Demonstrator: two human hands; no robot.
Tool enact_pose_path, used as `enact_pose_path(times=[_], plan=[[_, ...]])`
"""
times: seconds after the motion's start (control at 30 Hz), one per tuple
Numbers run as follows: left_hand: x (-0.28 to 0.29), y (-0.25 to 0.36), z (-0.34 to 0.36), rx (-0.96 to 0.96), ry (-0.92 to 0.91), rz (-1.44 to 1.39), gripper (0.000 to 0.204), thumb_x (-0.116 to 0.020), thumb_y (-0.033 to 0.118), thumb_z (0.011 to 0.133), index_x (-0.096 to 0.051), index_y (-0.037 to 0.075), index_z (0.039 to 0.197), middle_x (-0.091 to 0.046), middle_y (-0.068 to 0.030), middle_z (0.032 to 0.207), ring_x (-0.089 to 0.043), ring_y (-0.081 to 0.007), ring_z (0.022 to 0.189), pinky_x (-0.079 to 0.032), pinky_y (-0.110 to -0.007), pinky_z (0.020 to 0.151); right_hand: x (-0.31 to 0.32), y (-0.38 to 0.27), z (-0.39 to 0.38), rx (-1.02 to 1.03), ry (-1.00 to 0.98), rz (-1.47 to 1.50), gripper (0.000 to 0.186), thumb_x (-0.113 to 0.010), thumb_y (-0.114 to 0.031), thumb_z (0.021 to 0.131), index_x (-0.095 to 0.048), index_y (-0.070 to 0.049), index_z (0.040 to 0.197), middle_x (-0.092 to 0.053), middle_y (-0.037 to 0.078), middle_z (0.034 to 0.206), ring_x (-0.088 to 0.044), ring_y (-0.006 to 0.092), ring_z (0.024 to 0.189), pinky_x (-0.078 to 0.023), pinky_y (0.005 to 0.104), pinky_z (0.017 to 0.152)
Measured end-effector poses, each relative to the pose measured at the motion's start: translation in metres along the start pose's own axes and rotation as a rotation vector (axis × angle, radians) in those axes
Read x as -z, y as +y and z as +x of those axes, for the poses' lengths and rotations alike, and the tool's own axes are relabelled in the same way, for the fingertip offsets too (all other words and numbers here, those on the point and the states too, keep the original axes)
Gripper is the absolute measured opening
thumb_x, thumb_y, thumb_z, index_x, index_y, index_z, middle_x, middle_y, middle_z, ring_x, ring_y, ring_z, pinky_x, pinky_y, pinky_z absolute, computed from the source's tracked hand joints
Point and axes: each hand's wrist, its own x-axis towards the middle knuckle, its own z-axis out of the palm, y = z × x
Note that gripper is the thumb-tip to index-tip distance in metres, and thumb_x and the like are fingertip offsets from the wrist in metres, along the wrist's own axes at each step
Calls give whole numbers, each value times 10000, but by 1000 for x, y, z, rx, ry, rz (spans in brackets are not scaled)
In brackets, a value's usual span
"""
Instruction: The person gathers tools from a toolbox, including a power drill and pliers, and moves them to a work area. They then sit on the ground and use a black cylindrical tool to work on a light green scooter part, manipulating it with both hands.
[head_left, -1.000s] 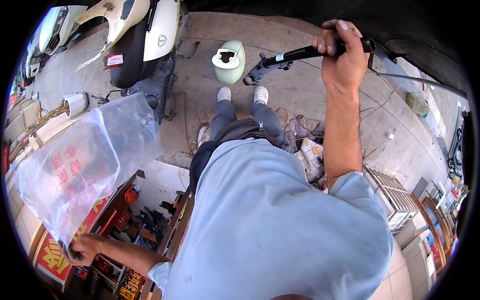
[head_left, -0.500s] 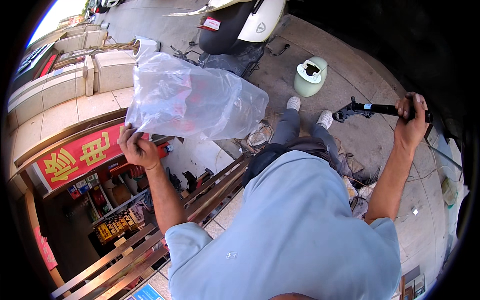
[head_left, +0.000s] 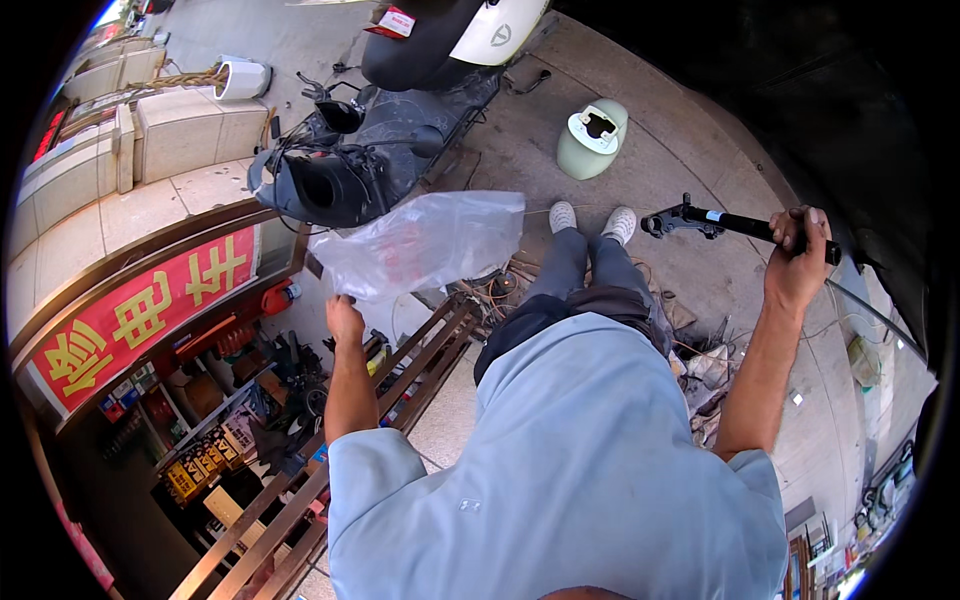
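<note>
Your left hand (head_left: 345, 318) is pinched shut on one edge of the clear plastic bag (head_left: 425, 242), arm held out, so the bag billows sideways over the wooden rack (head_left: 400, 385) just short of the dark scooter (head_left: 350, 170). Your right hand (head_left: 797, 262) is wrapped fully around the grip of the black handlebar assembly (head_left: 715, 222), holding it out level above the pavement, bracket end pointing toward your shoes (head_left: 592, 220). The two are well apart, one to each side of your body. My read: you're mid-carry, bag and bar both in the air, nothing mated yet. I can't tell where the bag's mouth is; it looks collapsed. The next move likely needs both arms brought together in front, and the bag opened one-handed first, since the right hand is tied up. Watch the trailing cable (head_left: 870, 305) off the bar; it could snag on the bag.
</note>
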Motion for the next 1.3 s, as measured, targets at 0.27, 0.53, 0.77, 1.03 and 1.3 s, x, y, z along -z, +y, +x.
enact_pose_path(times=[0.27,0.53,0.77,1.03,1.3], plan=[[-113,-28,-7,223,-174,-73,338,-539,13,820,-735,42,1095,-655,-191,1162,-611,-370,1104,-497,-440,963,-43,42,-6,-94,-82,-148,223,-549,-182,981,-582,-7,847,-395,17,612,-409,143,618,-398,344,731],[-172,-40,-6,149,-54,-146,561,-569,15,796,-575,29,1356,-421,-291,1468,-380,-440,1389,-341,-446,1165,-105,78,-22,-186,-134,-170,243,-551,-220,995,-593,-17,868,-373,10,614,-418,153,651,-393,352,778],[-159,160,-32,-187,-503,-800,544,-735,238,816,-613,26,1302,-609,-239,1295,-558,-391,1229,-426,-443,1084,-148,97,-32,-207,-300,-276,231,-483,-247,1017,-574,-41,963,-530,27,769,-477,144,703,-405,313,718],[-170,319,-75,-914,-782,-825,333,-726,264,848,-678,54,1102,-687,-147,967,-642,-347,952,-500,-433,883,-152,107,-30,-193,-339,-164,173,-535,-168,966,-608,-13,990,-582,53,826,-547,153,741,-447,297,727],[-137,264,-53,-299,-1965,-1365,178,-666,212,954,-667,38,995,-605,46,835,-537,-61,752,-443,-229,674,-143,123,-6,-208,-147,-99,154,-583,-169,968,-622,-19,961,-588,44,845,-544,135,721,-454,298,668]])
